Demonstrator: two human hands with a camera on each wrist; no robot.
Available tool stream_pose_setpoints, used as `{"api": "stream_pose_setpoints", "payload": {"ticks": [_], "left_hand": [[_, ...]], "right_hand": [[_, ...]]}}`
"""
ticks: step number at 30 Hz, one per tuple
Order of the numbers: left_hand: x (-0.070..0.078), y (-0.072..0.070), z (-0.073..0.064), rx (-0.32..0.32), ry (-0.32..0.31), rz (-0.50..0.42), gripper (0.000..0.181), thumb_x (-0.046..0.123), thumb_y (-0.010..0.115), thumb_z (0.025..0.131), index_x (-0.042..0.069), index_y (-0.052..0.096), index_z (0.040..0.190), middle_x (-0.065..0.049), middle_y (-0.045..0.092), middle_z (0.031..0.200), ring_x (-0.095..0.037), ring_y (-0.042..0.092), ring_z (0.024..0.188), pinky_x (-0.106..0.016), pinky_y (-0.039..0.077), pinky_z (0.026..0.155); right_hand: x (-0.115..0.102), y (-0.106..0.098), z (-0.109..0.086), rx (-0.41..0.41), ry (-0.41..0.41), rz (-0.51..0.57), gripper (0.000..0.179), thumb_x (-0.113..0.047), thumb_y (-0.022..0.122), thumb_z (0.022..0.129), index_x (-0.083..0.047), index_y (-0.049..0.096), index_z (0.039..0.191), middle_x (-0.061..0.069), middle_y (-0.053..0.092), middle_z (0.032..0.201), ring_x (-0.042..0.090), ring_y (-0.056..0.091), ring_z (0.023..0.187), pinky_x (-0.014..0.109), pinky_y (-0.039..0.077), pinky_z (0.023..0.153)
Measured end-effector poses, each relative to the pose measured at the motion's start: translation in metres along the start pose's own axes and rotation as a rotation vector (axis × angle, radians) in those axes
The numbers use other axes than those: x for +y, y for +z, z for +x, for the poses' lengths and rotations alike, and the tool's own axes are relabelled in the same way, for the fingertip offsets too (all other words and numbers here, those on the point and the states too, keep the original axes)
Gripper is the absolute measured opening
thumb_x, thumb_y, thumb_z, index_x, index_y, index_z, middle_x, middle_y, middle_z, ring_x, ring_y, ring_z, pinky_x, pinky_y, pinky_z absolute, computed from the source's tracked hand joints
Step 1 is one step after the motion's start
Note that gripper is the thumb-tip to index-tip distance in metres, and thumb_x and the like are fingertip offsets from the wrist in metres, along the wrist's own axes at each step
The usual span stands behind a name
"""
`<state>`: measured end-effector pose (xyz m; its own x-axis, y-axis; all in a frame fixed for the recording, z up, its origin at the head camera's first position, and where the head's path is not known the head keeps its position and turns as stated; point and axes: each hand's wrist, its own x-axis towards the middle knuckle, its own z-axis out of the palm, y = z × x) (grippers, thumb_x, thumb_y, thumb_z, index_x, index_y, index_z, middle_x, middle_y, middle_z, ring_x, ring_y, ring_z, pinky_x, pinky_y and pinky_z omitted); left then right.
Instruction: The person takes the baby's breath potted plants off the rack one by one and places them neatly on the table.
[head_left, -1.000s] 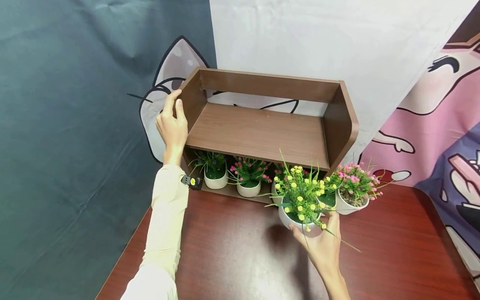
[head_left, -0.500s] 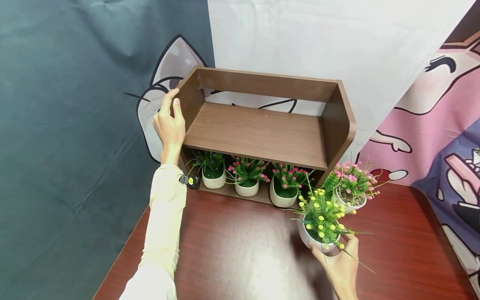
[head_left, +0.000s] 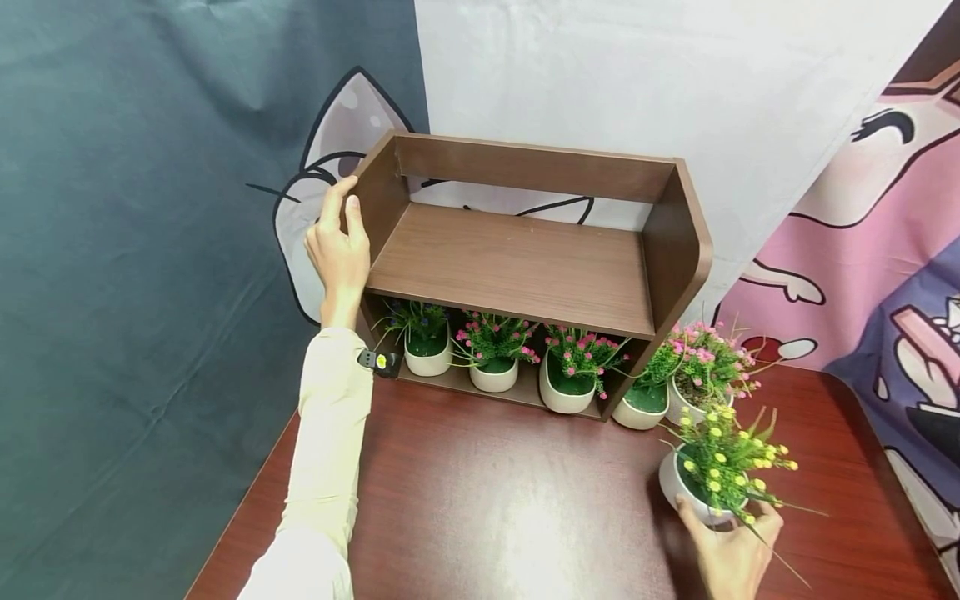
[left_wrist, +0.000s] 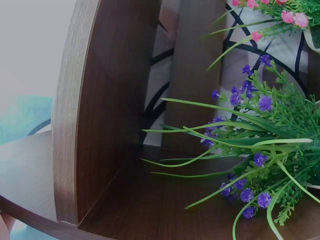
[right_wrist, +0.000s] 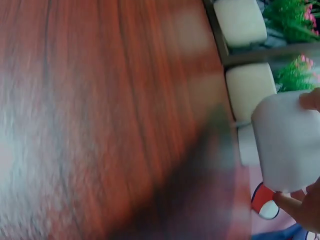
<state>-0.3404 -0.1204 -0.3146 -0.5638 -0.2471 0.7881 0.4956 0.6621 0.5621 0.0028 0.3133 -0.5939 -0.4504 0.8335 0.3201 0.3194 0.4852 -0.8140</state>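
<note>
My right hand (head_left: 733, 550) grips a white pot of artificial yellow flowers (head_left: 697, 490) above the table's right part; the pot's pale side (right_wrist: 287, 145) fills the right of the right wrist view. My left hand (head_left: 339, 246) rests on the left side panel of a brown wooden shelf (head_left: 517, 267), fingers near its top edge. In the shelf's lower compartment stand a purple-flowered pot (head_left: 429, 354) and two pink-flowered pots, one in the middle (head_left: 495, 375) and one at right (head_left: 567, 387). The left wrist view shows purple flowers (left_wrist: 265, 103) up close.
Right of the shelf, on the red-brown table (head_left: 465, 492), stand a green plant pot (head_left: 642, 408) and a pink-flowered pot (head_left: 705, 375). Printed curtains (head_left: 615, 75) hang behind the shelf. A black wrist device (head_left: 381, 362) sits on the left sleeve.
My right hand has carried the yellow-flowered pot rightward and toward me, away from the shelf front, uncovering the right pink-flowered pot and the green one. My left hand stays on the panel.
</note>
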Motion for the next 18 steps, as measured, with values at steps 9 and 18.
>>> {"api": "stream_pose_setpoints", "payload": {"ticks": [9,18], "left_hand": [[-0.001,-0.001,-0.001,-0.002,-0.015,-0.007,0.027,0.034,0.042,0.089,0.028,0.059,0.109,0.019,0.055,0.109,-0.018,0.057,0.09,-0.035,0.039,0.072],[-0.001,0.002,0.002,-0.011,-0.022,-0.023,0.027,0.034,0.042,0.089,0.029,0.059,0.109,0.02,0.054,0.109,-0.019,0.058,0.088,-0.034,0.039,0.072]], "right_hand": [[-0.042,-0.03,0.02,0.245,0.123,0.025,0.073,-0.024,0.083,0.044,-0.027,0.04,0.104,-0.018,0.033,0.092,0.007,0.04,0.085,0.011,0.028,0.07],[-0.031,-0.038,0.046,0.268,0.156,0.009,0.074,-0.026,0.08,0.051,-0.022,0.036,0.11,-0.019,0.025,0.095,0.024,0.037,0.103,0.021,0.022,0.09]]}}
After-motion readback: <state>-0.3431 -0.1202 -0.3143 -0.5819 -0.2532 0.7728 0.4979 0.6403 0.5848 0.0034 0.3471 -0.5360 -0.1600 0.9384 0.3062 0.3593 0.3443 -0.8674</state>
